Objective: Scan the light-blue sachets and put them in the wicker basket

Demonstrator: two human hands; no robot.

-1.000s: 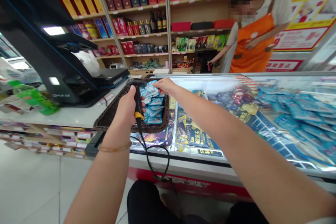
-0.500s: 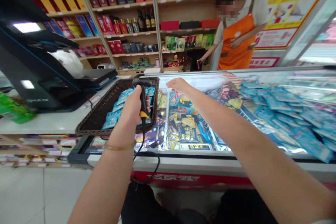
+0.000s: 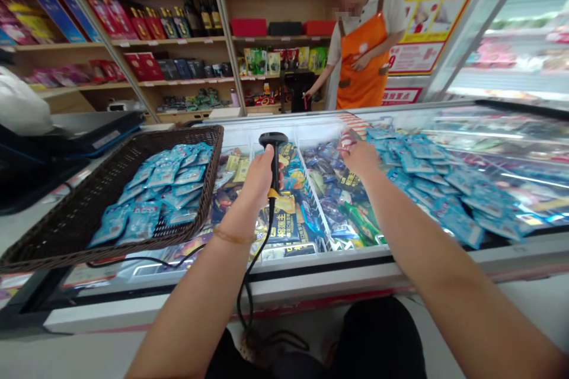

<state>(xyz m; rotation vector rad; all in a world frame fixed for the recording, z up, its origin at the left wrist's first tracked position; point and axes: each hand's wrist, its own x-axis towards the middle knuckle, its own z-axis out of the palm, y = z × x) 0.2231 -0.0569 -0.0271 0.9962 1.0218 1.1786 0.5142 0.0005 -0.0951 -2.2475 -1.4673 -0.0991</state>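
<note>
A black barcode scanner [image 3: 275, 160] with a yellow trigger stands upright in my left hand [image 3: 259, 174], fingers wrapped round its handle; its cord hangs down the freezer's front. My right hand [image 3: 362, 157] reaches over the freezer beside a heap of blue packets [image 3: 422, 169]. Its fingers are partly hidden and blurred, so any hold is unclear. To the left, a brown wicker basket [image 3: 40, 237] holds more blue packets [image 3: 166, 173]. Below my hands, bagged goods [image 3: 284, 222] fill the chest freezer between white wire dividers [image 3: 316, 198].
Across the freezer stands a person in an orange apron [image 3: 362, 59]. Shelves [image 3: 169, 40] with boxes and bottles line the back wall. A dark counter device [image 3: 100, 130] and a white plastic bag [image 3: 22, 103] are at left. The freezer's front rim [image 3: 311, 284] runs before me.
My view has turned right, so the basket and shelves sit further left. My right hand has moved from near the basket over to the heap of blue packets. The scanner stays in my left hand.
</note>
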